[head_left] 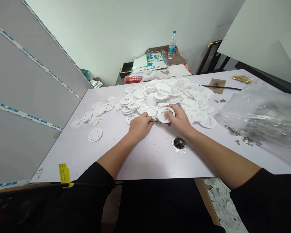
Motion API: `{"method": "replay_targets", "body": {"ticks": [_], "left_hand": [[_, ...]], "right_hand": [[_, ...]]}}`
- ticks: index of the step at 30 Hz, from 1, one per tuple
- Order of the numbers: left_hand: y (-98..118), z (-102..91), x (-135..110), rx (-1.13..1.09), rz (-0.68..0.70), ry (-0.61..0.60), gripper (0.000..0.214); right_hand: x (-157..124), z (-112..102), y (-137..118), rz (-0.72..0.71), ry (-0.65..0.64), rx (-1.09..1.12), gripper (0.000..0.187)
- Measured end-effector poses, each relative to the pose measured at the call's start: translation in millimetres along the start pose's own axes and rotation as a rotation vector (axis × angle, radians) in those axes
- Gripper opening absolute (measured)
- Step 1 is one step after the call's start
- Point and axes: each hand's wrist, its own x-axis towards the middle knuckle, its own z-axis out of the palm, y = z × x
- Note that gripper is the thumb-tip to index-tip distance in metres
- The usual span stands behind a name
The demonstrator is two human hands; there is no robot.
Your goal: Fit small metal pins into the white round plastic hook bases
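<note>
My right hand (pixel 178 119) grips a white round plastic disc (pixel 165 115) by its right side, thumb on top, near the front of a heap of similar discs (pixel 157 92). Dark slots or small fittings show on the disc's face. Just left of it, my left hand (pixel 140 127) is closed, with small shiny metal pieces (pixel 156 121) at its fingertips; their exact kind is too small to make out. The two hands almost meet above the white table (pixel 140 161). A single disc (pixel 95 135) lies apart on the left, below a few scattered ones.
A round dark-centred grommet (pixel 179 143) sits in the table. To the right are a clear plastic bag (pixel 269 113), loose metal parts (pixel 251 141) and a brown card (pixel 217 86). Behind stands a water bottle (pixel 172 45). A grey partition (pixel 31 84) borders the left. Below is a box of discs (pixel 224 204).
</note>
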Motion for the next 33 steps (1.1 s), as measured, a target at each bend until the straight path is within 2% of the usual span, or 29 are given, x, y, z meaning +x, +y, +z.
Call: {"method": "replay_targets", "body": {"ticks": [5, 9, 12, 15, 22, 29, 33], "left_hand": [[-8.7, -7.9, 0.1, -0.151, 0.01, 0.062, 0.015], [-13.3, -18.8, 1.3, -0.521, -0.122, 0.185, 0.017], [-10.7, -24.3, 0.8, -0.844, -0.197, 0.159, 0.028], [-5.8, -25.3, -0.7, -1.006, -0.209, 0.085, 0.033], [-2.7, -22.9, -4.0, -0.976, -0.192, 0.053, 0.035], [-3.5, -23.1, -3.2, -0.838, -0.246, 0.128, 0.029], [-3.8, -24.4, -3.1, -0.81, -0.253, 0.163, 0.028]], "right_hand": [[1.8, -2.6, 5.1, 0.0, 0.002, 0.028, 0.034], [-0.3, -2.4, 1.7, -0.004, -0.031, 0.038, 0.038], [-2.5, 1.2, -1.0, -0.039, -0.071, 0.023, 0.038], [-4.0, 6.2, -2.1, -0.056, -0.066, 0.056, 0.033], [-8.3, 10.9, -2.2, -0.052, -0.102, 0.094, 0.028], [-11.6, 13.3, -3.4, -0.11, -0.141, 0.091, 0.026], [-12.6, 14.0, -3.2, -0.091, -0.17, 0.096, 0.027]]}}
